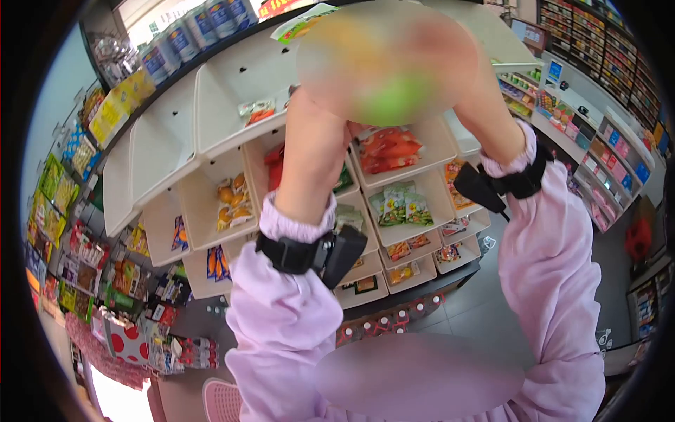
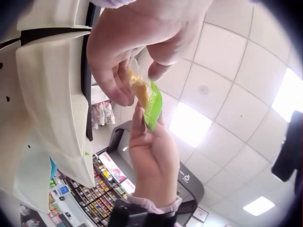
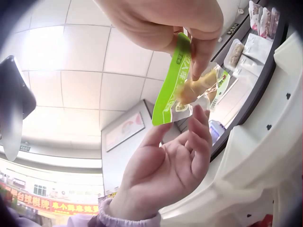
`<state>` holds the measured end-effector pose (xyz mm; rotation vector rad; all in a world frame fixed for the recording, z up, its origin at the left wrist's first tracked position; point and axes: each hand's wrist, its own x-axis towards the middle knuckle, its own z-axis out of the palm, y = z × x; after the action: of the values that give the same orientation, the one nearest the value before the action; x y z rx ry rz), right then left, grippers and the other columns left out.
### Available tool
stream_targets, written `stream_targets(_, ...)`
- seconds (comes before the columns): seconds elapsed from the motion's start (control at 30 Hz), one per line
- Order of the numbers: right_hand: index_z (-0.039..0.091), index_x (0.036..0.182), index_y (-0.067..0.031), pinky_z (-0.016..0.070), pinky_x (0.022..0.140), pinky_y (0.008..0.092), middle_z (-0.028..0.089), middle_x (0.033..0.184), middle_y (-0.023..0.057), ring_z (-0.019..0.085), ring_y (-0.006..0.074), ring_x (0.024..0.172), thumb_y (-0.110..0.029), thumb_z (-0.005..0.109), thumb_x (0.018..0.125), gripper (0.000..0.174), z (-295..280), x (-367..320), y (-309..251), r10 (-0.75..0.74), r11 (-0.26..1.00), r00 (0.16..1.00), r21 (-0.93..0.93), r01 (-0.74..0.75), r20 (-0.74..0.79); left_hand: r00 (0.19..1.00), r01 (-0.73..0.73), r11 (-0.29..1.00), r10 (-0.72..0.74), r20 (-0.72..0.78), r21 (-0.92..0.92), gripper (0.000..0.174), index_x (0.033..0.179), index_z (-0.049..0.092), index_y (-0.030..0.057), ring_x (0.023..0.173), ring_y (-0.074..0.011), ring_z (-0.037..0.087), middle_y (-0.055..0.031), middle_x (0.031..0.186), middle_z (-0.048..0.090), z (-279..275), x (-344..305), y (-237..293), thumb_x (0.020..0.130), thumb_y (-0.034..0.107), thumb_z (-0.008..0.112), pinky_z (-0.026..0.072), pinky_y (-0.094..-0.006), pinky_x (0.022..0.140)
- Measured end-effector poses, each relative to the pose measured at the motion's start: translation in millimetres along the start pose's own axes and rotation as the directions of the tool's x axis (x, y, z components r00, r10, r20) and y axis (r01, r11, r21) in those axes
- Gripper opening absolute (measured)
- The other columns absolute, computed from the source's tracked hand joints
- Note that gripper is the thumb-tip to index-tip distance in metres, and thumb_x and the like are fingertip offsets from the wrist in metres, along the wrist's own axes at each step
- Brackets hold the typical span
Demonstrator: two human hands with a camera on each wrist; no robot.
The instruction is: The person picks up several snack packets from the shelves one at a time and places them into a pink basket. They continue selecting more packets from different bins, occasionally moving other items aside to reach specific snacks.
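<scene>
1. While the hands are blurred over in the head view, a green-edged snack packet (image 3: 176,90) is shown by both wrist cameras, held up in the air in front of the display rack (image 1: 165,158); its panel is clear, and yellowish-brown food (image 3: 201,86) can be seen inside.
2. By the right hand (image 2: 155,153), the packet is gripped at its green edge; the edge is pinched between thumb and fingers, with the wrist kept below the packet in the left wrist view.
3. By the left hand (image 3: 169,163), the packet's clear side is approached closely; the fingers are bent and the thumb is set apart from them, but whether the plastic is pinched or merely touched cannot be told.
4. Both forearms are covered by lilac sleeves (image 1: 548,246), and a black camera (image 1: 344,257) is strapped to each wrist.
5. Beneath and behind the arms, white bins are filled in tiers: red packets (image 1: 390,149) are placed above green packets (image 1: 402,204), and yellowish-brown wrapped snacks (image 1: 234,202) are kept farther left.
6. Along the top, blue-and-white canisters (image 1: 200,32) are lined up; dark bottles (image 1: 383,323) are stood in rows at the rack's foot.
</scene>
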<state>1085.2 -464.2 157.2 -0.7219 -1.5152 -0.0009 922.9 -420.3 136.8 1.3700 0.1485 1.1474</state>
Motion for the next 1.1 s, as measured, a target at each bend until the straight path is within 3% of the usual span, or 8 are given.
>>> stream_targets(0.13,0.047,0.097,0.0022,0.0453,0.076,0.0257,0.052,0.092,0.0067,0.053,0.0140,0.086,0.005,0.048,0.078,0.019,42,-61,-25,0.259,0.901,0.951,0.312,-0.302,0.171,0.986,-0.081,0.991,0.095,-0.134,0.108,0.031,0.108,0.041,-0.0019,0.091,-0.0152,0.054,-0.0117,0.103,0.053,-35,-81,-9,0.080,0.001,0.053,0.0487,-0.0248,0.068)
stream_targets(0.27,0.042,0.105,0.0014,0.0455,0.081,0.0287,0.047,0.095,0.0061,0.049,0.0131,0.091,0.007,0.046,0.079,0.026,104,-136,-24,0.341,0.756,0.906,0.498,-0.424,0.253,0.957,-0.041,0.996,0.061,-0.283,0.074,0.037,0.114,0.037,0.0000,0.098,-0.0167,0.051,-0.0117,0.112,0.048,-80,-162,-25,0.080,-0.004,0.050,0.0472,-0.0258,0.075)
stream_targets(0.43,0.042,0.112,0.0018,0.0436,0.078,0.0239,0.052,0.096,0.0062,0.053,0.0126,0.089,0.001,0.052,0.079,0.034,171,-219,-20,0.532,0.323,0.559,0.458,-0.828,0.636,0.903,0.113,0.981,-0.035,-0.429,0.158,0.037,0.115,0.037,-0.0001,0.103,-0.0174,0.048,-0.0111,0.112,0.048,-148,-276,-38,0.080,-0.005,0.049,0.0427,-0.0272,0.083)
stream_targets(0.53,0.047,0.110,0.0012,0.0406,0.082,0.0249,0.055,0.099,0.0067,0.053,0.0118,0.092,-0.003,0.050,0.082,0.028,212,-267,-22,0.390,0.112,0.270,0.246,-0.963,0.880,0.818,0.278,0.958,-0.196,-0.541,0.073,0.035,0.114,0.038,0.0003,0.103,-0.0166,0.048,-0.0102,0.110,0.050,-168,-340,-24,0.081,-0.005,0.047,0.0398,-0.0265,0.085)
stream_targets(0.67,0.053,0.101,0.0028,0.0424,0.079,0.0234,0.058,0.095,0.0058,0.054,0.0106,0.088,-0.004,0.050,0.082,0.020,262,-318,-32,0.288,0.181,-0.006,-0.061,-0.982,0.957,0.724,0.327,0.945,-0.244,-0.646,0.010,0.033,0.113,0.040,0.0022,0.098,-0.0127,0.049,-0.0073,0.106,0.052,-192,-433,-34,0.081,-0.003,0.047,0.0398,-0.0241,0.082)
stream_targets(0.83,0.054,0.095,0.0041,0.0456,0.074,0.0245,0.059,0.087,0.0078,0.056,0.0124,0.083,0.002,0.052,0.077,0.018,326,-391,-48,0.122,0.307,-0.001,-0.039,-0.951,0.993,0.539,0.306,0.922,-0.375,-0.754,-0.239,0.031,0.112,0.040,0.0034,0.090,-0.0110,0.053,-0.0053,0.102,0.054,-200,-523,-34,0.082,0.001,0.047,0.0438,-0.0237,0.076)
stream_targets(1.07,0.052,0.097,0.0054,0.0449,0.073,0.0236,0.058,0.085,0.0073,0.055,0.0109,0.081,0.001,0.052,0.078,0.019,418,-445,-103,-0.026,0.417,-0.174,-0.147,-0.897,0.984,0.307,0.215,0.880,-0.473,-0.826,-0.424,0.034,0.116,0.040,0.0061,0.088,-0.0127,0.054,-0.0058,0.099,0.053,-221,-631,0,0.083,0.002,0.046,0.0452,-0.0244,0.074)
stream_targets(1.1,0.051,0.098,0.0048,0.0462,0.067,0.0240,0.058,0.084,0.0080,0.056,0.0111,0.076,-0.002,0.053,0.078,0.021,433,-454,-113,-0.071,0.527,-0.115,-0.061,-0.848,0.991,0.281,0.165,0.894,-0.448,-0.849,-0.417,0.035,0.117,0.039,0.0054,0.089,-0.0132,0.054,-0.0060,0.100,0.053,-225,-645,5,0.083,0.002,0.047,0.0451,-0.0252,0.075)
